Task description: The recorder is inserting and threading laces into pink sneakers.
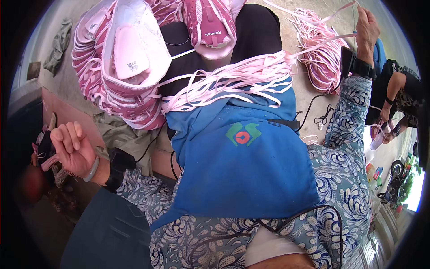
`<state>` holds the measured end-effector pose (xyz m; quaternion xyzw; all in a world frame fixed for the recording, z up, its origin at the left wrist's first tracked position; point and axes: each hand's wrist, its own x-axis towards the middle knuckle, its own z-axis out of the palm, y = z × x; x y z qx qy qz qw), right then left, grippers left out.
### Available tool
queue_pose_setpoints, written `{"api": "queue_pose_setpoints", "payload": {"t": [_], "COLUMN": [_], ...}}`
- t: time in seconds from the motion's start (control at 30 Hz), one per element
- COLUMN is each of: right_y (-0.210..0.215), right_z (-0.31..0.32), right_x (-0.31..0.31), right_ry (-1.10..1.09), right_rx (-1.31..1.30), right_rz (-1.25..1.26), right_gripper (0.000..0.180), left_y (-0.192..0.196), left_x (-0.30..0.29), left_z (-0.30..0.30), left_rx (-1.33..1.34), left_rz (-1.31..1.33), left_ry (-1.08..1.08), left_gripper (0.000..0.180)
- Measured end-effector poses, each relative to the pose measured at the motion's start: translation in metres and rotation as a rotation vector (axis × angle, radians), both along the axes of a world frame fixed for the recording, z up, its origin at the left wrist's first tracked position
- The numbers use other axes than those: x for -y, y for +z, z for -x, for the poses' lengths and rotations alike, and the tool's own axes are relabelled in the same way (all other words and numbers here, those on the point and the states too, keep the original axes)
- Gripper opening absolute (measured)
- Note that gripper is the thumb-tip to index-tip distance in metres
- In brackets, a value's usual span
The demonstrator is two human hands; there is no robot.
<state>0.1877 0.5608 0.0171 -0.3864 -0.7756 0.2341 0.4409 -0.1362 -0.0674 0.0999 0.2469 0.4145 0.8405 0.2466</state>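
Note:
My right hand [368, 30], raised at the upper right, is closed on a pale pink shoelace. One strand runs down from it toward the heap of pink shoelaces [233, 83] across my lap. My left hand [74, 148] is held out at the left with its fingers loosely curled; I see nothing in it. A pink sports shoe [210, 27] rests heel toward me between my knees, with a white lace stretched beside it. Left of it, several pink shoe uppers [130, 67] are stacked together, a pale insole showing inside the nearest one.
A bundle of pink laces [318, 56] lies on the floor at right. A blue apron [242, 170] covers my lap. Black cables [309, 110] run near my wrists. At the right edge another person's hands [386, 130] hold something pale. A grey-green cloth [58, 47] lies at upper left.

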Motion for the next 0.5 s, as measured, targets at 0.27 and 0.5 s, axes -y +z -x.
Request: {"api": "queue_pose_setpoints", "payload": {"t": [0.27,0.5], "right_y": [0.076,0.061], "right_z": [0.151,0.159], "right_x": [0.272,0.337], "right_ry": [1.119,1.461], "right_rx": [-0.064,-0.1], "right_rz": [0.292,0.279], "right_gripper": [0.01,0.013], "left_y": [-0.033,-0.045], "left_x": [-0.117,-0.133], "left_z": [-0.068,-0.077], "left_rx": [-0.262,0.319], "left_rz": [0.531,-0.065], "left_ry": [-0.525,-0.664], "left_gripper": [0.062,0.066]}}
